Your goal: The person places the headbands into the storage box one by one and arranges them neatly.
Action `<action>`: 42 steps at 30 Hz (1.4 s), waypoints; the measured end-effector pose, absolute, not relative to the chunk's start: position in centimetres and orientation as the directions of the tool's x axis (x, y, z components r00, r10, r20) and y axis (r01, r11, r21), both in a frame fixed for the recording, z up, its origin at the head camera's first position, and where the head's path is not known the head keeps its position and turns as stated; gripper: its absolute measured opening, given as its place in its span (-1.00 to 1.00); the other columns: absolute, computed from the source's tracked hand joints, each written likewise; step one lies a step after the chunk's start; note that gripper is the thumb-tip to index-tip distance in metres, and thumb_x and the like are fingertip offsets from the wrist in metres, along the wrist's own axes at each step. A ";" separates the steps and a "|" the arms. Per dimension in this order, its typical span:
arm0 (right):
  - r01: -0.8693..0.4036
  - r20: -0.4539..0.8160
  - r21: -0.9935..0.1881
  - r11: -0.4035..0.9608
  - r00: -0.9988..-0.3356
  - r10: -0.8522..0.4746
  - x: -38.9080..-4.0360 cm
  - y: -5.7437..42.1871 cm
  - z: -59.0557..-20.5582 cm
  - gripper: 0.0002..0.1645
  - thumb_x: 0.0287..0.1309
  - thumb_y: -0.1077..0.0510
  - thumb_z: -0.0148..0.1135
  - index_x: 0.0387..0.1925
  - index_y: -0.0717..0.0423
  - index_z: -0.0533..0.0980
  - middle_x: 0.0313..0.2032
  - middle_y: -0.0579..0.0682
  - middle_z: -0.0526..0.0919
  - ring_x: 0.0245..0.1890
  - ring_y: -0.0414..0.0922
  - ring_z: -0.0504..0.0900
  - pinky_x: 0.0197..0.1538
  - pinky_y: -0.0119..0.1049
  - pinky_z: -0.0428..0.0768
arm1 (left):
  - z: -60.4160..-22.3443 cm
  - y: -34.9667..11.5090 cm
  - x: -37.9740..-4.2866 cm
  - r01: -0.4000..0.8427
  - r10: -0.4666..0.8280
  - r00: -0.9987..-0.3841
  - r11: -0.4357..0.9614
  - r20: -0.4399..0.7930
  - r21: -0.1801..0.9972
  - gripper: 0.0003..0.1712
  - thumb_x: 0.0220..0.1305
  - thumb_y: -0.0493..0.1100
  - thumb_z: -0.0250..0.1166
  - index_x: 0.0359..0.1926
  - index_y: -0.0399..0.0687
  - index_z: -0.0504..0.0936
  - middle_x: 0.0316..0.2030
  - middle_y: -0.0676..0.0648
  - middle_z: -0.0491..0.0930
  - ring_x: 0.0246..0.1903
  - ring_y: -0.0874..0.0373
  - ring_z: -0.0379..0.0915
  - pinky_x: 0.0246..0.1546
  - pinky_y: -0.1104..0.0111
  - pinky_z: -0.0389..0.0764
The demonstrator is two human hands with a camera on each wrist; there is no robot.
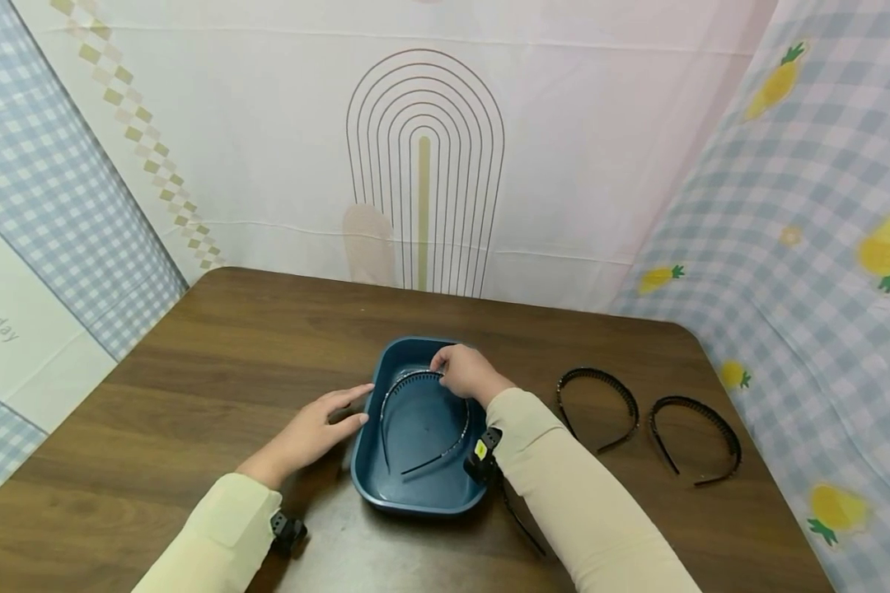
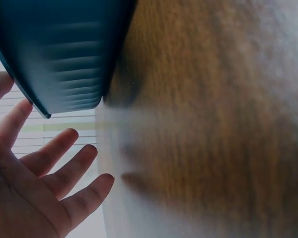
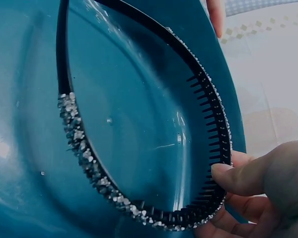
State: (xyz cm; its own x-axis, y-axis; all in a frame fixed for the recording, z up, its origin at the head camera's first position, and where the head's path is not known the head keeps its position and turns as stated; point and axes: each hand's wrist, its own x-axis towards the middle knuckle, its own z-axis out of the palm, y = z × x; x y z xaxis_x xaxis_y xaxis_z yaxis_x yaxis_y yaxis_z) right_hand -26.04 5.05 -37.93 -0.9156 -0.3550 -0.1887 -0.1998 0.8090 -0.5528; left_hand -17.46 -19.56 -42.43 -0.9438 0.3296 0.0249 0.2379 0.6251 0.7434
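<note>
Blue plastic tray (image 1: 428,441), lower ctr of the frame, sitting on a brown wood-grain table (image 1: 267,362). Inside, a black toothed headband (image 3: 92,166) w/ sparkly silver bits on the outside, curve at the tray's upper end, both tips near each other toward the tray's lower left. Can't tell if resting on the tray floor or held a bit above, tbh.

R hand (image 1: 470,377) over the tray's upper right, pinching that headband at the curve: thumb on the toothed inner side, other fingers round the outside per R wrist cam. L hand (image 1: 307,436) at the tray's left side, fingers released n spread, a couple of tips at the rim, other three off in the air per L wrist cam.

Also: dark headband (image 1: 599,373) right of ctr, second dark headband (image 1: 735,449) further right, near each other but not touching. Thin dark strip (image 1: 522,522) at bottom, just right of ctr, partly hidden by the right sleeve (image 1: 578,486). White cloth (image 1: 578,156) w/ line-arch print up top, blue/white check cloth (image 1: 793,313) w/ yellow fruit prints on the right.
</note>
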 end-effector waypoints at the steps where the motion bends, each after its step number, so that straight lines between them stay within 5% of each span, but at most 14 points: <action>1: -0.192 -0.198 -0.554 0.810 -0.915 -0.352 -26.0 5.0 -38.0 -0.82 0.20 0.38 0.21 -0.19 0.15 0.61 -0.25 0.03 0.61 -0.29 -0.10 0.51 -0.17 -0.25 0.56 | -42.4 -19.5 -17.4 0.236 0.330 -0.944 0.624 0.023 0.745 -0.38 0.38 0.08 0.16 0.39 0.01 0.35 0.33 -0.17 0.35 0.33 -0.17 0.21 0.27 -0.12 0.24; 6: -0.178 -0.221 -0.552 0.815 -0.911 -0.349 -26.0 5.0 -38.0 -0.83 0.21 0.37 0.21 -0.19 0.14 0.60 -0.15 0.04 0.62 -0.27 -0.09 0.51 -0.19 -0.25 0.56 | -42.3 -19.4 -17.4 0.230 0.326 -0.945 0.624 0.018 0.747 -0.38 0.38 0.05 0.16 0.39 -0.02 0.35 0.33 -0.19 0.35 0.33 -0.18 0.21 0.27 -0.12 0.25; 19: -0.141 -0.257 -0.540 0.830 -0.911 -0.322 -25.9 4.8 -38.0 -0.81 0.17 0.40 0.24 -0.21 0.13 0.60 -0.36 0.01 0.56 -0.39 -0.10 0.47 -0.36 -0.32 0.52 | -42.5 -19.4 -17.4 0.214 0.321 -0.947 0.613 0.008 0.760 -0.37 0.38 0.07 0.16 0.39 0.00 0.34 0.34 -0.18 0.33 0.33 -0.17 0.21 0.27 -0.11 0.26; 35: -0.135 -0.281 -0.520 0.843 -0.905 -0.318 -25.9 4.6 -38.2 -0.75 0.18 0.42 0.19 -0.17 0.09 0.63 -0.02 0.08 0.61 -0.41 -0.08 0.47 -0.41 -0.32 0.47 | -42.4 -19.4 -17.3 0.200 0.308 -0.951 0.620 -0.001 0.759 -0.37 0.38 0.09 0.16 0.40 0.04 0.34 0.34 -0.17 0.33 0.33 -0.18 0.21 0.27 -0.12 0.25; 42: -0.128 -0.272 -0.551 0.825 -0.907 -0.323 -25.8 4.6 -38.3 -0.74 0.18 0.39 0.22 -0.11 0.12 0.62 -0.06 0.09 0.62 -0.50 -0.09 0.47 -0.46 -0.31 0.48 | -42.5 -19.4 -17.3 0.201 0.304 -0.953 0.616 0.005 0.762 -0.38 0.38 0.07 0.16 0.39 0.03 0.34 0.33 -0.18 0.34 0.32 -0.18 0.23 0.26 -0.11 0.27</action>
